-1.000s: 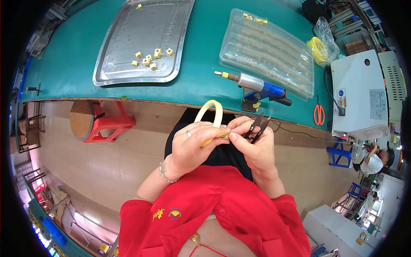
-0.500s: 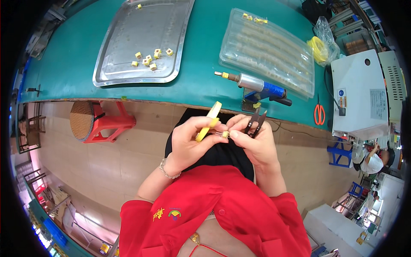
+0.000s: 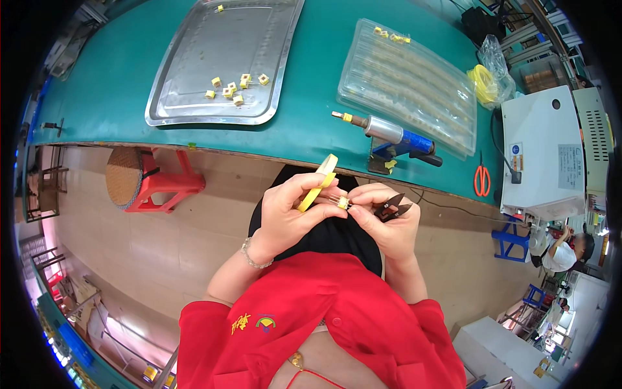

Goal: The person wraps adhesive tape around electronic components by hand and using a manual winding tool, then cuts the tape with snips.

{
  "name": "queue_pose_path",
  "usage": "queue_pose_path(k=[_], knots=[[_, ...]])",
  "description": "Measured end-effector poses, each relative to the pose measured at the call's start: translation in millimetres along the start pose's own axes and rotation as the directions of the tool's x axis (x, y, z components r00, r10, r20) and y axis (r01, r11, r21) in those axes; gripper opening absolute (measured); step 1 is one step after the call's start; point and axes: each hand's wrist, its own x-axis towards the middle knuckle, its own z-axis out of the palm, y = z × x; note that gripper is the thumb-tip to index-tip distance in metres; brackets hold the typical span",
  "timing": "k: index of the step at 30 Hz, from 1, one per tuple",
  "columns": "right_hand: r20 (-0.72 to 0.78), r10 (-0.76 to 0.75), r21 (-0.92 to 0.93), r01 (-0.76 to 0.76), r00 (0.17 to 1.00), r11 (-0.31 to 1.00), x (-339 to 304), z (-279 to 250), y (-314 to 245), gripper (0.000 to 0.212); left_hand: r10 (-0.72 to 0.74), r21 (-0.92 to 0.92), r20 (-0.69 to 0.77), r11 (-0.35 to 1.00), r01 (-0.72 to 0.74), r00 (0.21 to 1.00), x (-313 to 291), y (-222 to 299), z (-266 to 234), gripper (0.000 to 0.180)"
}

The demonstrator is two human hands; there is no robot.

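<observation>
Just above my lap, my left hand [image 3: 285,204] is closed, pinching a small yellow-wrapped coil component [image 3: 343,202] with thin metal pins. A roll of yellow tape [image 3: 316,192] hangs around its fingers. My right hand [image 3: 395,232] keeps a pair of dark snips [image 3: 392,209] tucked between its fingers. Its thumb and forefinger close at the right end of the component; whether they grip its pins or only touch them, I cannot tell.
A metal tray [image 3: 155,97] with several similar components [image 3: 229,92] lies on the green bench [image 3: 311,78]. To its right are a clear plastic box [image 3: 408,84], a blue-and-silver spindle tool [image 3: 395,136], orange-handled scissors [image 3: 482,180] and a white machine [image 3: 541,149]. A red stool [image 3: 165,188] stands below.
The snips in my right hand have turned, with their blades now closer together and pointing more to the right. The component's pins show more between my fingertips. The whole view has shifted slightly.
</observation>
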Motion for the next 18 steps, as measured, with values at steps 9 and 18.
queue_pose_path(k=[9,18], knots=[[0.019,0.062,0.108,-0.064,0.998,0.992,2.8,1.1,0.8,0.013,0.309,0.491,0.111,0.809,-0.322,0.945,8.8,14.3,-5.0,0.034],[0.069,0.16,0.054,-0.164,0.985,0.985,8.2,-2.3,-1.4,0.015,0.339,0.528,0.151,0.766,-0.366,0.928,9.2,7.2,-5.4,0.035]])
